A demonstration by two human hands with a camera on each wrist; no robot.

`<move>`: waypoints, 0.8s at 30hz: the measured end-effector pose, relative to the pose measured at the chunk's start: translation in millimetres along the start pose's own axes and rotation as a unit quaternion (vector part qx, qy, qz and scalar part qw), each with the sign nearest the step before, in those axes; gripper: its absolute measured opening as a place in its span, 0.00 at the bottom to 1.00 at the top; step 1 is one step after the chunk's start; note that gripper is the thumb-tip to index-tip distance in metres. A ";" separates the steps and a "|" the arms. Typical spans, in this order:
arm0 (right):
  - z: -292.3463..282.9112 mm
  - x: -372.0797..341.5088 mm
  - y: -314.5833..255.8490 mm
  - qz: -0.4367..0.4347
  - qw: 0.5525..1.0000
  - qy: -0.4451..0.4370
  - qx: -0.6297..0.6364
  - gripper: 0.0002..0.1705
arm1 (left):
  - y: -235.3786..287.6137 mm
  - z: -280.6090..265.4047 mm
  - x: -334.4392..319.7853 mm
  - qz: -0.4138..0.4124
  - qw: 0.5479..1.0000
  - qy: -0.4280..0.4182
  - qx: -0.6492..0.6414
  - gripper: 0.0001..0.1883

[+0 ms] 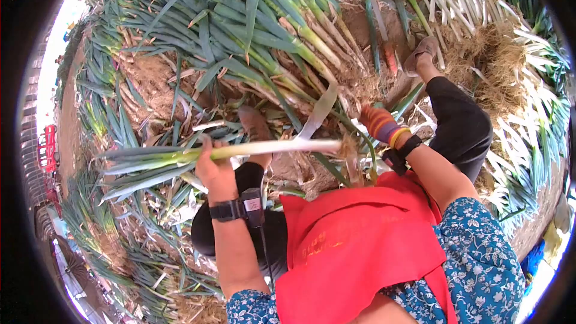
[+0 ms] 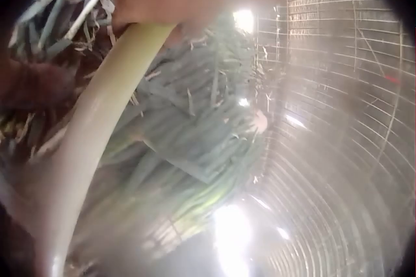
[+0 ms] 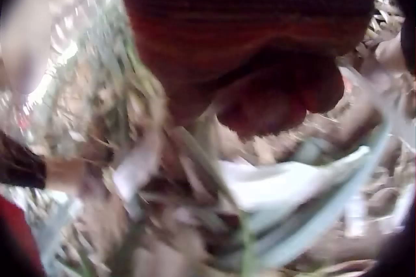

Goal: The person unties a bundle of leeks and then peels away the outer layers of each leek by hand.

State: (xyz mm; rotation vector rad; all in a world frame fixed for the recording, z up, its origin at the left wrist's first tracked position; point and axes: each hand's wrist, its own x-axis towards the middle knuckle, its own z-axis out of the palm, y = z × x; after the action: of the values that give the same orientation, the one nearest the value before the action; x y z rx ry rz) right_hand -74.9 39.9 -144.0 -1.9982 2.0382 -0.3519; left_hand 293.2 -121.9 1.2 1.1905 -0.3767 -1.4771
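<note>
My bare left hand point(image 1: 216, 171) grips a leek point(image 1: 276, 147) around its pale green part. It lies nearly level across the head view, leaves to the left, white stem and roots to the right. From the stem a loose pale sheath point(image 1: 318, 114) peels away upward. The white stem point(image 2: 97, 118) also curves down from the hand in the left wrist view. My right hand point(image 1: 377, 123), in a striped knit glove, is just beyond the root end. In the blurred right wrist view its fingers point(image 3: 270, 105) are curled, with a limp leaf strip point(image 3: 201, 160) hanging from between them.
A big heap of leeks point(image 1: 240, 18) lies ahead, with more white-stemmed leeks point(image 1: 516, 162) along the right. A knife point(image 1: 390, 57) with a reddish handle lies by the right shoe point(image 1: 423, 54). Leaf scraps cover the ground around the left shoe point(image 1: 255, 129). A red apron point(image 1: 360, 240) covers the lap.
</note>
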 end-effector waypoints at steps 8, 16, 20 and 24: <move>-0.4 110.1 -9.5 0.112 0.989 -0.055 0.077 0.23 | -32.9 -44.3 82.2 -0.016 0.972 0.154 0.179 0.11; 30.5 182.4 -13.9 0.222 0.975 -0.031 0.013 0.25 | -51.5 77.3 26.4 -0.101 0.959 -0.088 0.250 0.09; -41.5 145.1 -41.8 0.050 0.993 -0.098 0.033 0.26 | -83.6 110.1 17.0 -0.160 0.961 -0.132 0.181 0.13; -73.1 103.7 -53.6 0.086 0.957 0.052 0.273 0.27 | -92.4 127.6 4.3 -0.121 0.959 -0.190 0.172 0.19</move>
State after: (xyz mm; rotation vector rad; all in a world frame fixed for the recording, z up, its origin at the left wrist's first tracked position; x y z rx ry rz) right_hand -52.3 -65.8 -58.7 -1.4855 1.8827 -0.8864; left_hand 138.3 -145.3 -17.1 1.2523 -0.7995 -1.9175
